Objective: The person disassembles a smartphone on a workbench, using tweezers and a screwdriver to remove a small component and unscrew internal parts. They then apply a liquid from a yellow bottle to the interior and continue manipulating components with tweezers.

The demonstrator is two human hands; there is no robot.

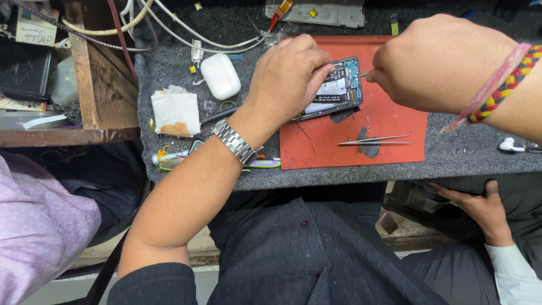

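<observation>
Mat centre: the opened phone (337, 87) lies under the left hand (288, 76) and right hand (435, 62), blocking that part of the red mat (395, 121).
Mat front: tweezers (374, 140) lie across; bare mat to their left.
Left of mat: white earbud case (221, 75), crumpled paper (175, 112) and small parts crowd the grey felt (451, 149).
Back edge: white cables (186, 34) run across.
Far left: wooden shelf (93, 85) walls it off.
Right felt: open up to a white earbud (511, 144).

Left hand (291, 76) steadies an opened phone (336, 90) on the red mat (389, 135); right hand (437, 62) pokes a thin tool (361, 74) inside.
</observation>
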